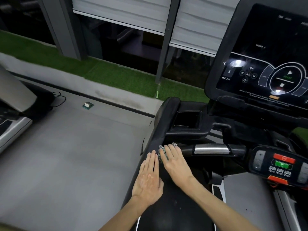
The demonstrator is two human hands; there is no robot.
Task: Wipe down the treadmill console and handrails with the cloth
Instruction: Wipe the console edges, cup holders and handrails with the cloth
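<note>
Black handrail (160, 129) padding lies under both hands: the left hand (148, 180) rests flat on it, fingers straight, and just beyond, the right hand (175, 164) presses the patterned cloth (160, 153) (mostly hidden beneath it) onto the rail with extended fingers. Farther off stands the console (266, 55).

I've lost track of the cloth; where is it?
Head view, lower centre: the cloth lies under the right hand on the left handrail, beside the left hand.
</note>
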